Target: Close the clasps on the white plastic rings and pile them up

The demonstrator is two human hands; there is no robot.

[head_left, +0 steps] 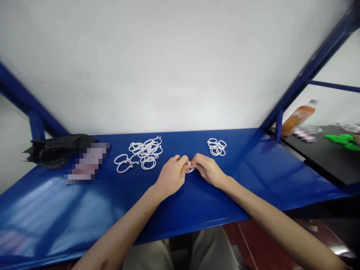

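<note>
Both hands meet over the middle of the blue table, pinching one white plastic ring (190, 170) between them. My left hand (173, 174) is closed on the ring's left side. From the other side, the fingertips of my right hand (208, 169) grip it too. Most of the ring is hidden by the fingers. To the left lies a loose heap of white rings (148, 150), several with small knobbed ends sticking out. A smaller group of closed-looking white rings (216, 147) rests beyond my right hand.
The blue table (112, 213) backs onto a white wall between blue metal posts. At its left end lie a black plastic bag (60, 148) and a blurred-out packet (88, 163). Off to the right, a black table (312, 157) holds an amber drink bottle (299, 118) and green pieces (341, 141).
</note>
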